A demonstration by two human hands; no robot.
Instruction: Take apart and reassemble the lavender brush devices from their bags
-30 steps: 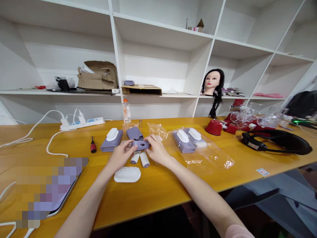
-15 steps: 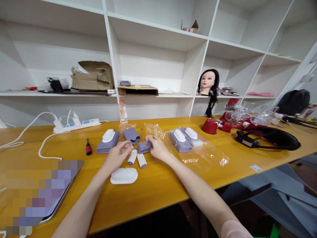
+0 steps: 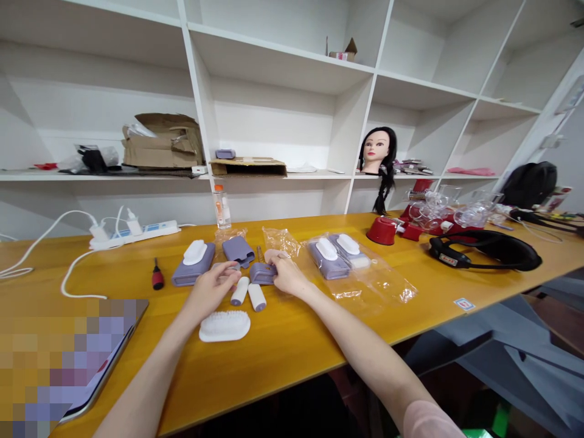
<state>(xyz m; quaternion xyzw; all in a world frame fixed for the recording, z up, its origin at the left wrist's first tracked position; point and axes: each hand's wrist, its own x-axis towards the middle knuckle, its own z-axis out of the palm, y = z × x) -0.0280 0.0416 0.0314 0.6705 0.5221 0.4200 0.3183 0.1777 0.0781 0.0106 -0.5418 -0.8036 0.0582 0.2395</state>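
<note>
My left hand (image 3: 214, 288) has its fingers curled around a small greyish, see-through piece (image 3: 233, 266), partly hidden by them. My right hand (image 3: 289, 275) grips the end of a purple plastic housing part (image 3: 261, 274) with a dark hole in it. Just below lie two white cylinders with purple ends, a left one (image 3: 239, 292) and a right one (image 3: 257, 298). Nearer to me is a white oval brush head (image 3: 224, 326), bristles up. Behind the hands rests a purple shell (image 3: 238, 250) with a notched edge.
A purple device with a white oval top (image 3: 194, 264) and a red-black screwdriver (image 3: 157, 275) lie left. Two similar devices (image 3: 331, 261) sit on clear plastic bags at right. A bottle (image 3: 221, 210), power strip (image 3: 137, 236), tablet (image 3: 107, 359) and black headset (image 3: 483, 250) are around.
The view has shifted slightly, so things sit a little further left. Both hands keep their holds, and the purple housing part has tilted slightly in my right hand.
</note>
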